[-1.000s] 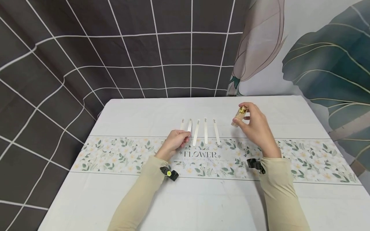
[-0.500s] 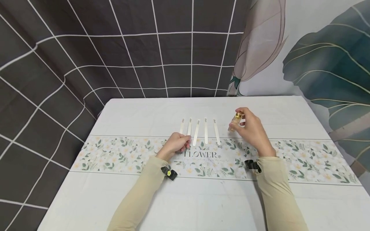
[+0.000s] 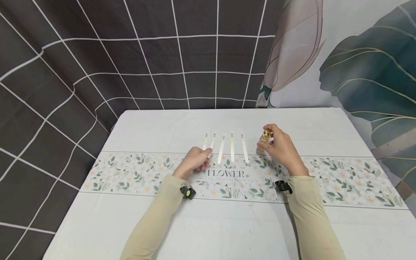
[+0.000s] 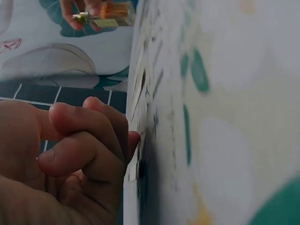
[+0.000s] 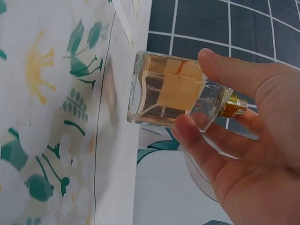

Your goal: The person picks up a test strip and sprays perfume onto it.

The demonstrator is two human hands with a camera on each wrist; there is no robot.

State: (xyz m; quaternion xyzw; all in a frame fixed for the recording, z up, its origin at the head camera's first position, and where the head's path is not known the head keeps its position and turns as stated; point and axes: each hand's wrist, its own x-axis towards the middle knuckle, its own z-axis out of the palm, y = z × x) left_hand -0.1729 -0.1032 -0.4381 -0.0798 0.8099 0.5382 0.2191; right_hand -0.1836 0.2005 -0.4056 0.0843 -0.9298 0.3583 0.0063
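My right hand grips a clear glass perfume bottle with pale amber liquid and a gold spray neck. The bottle stands nearly upright low over the table's right side; whether its base touches the cloth I cannot tell. Several slim white paper test strips lie side by side in a row, each with small dark print at its far end. With thumb and fingers my left hand pinches the near end of the second strip from the left. Its lower fingers are curled in the left wrist view.
A floral runner lettered FLOWER crosses the white table. Between the strips and the bottle lies a stretch of white cloth. Behind the table hang a dark grid-patterned curtain and a leaf-print cloth.
My right hand has lowered the bottle toward the table, slightly left and nearer, and brought it more upright. The strip in my left hand has swung, its near end shifting left.
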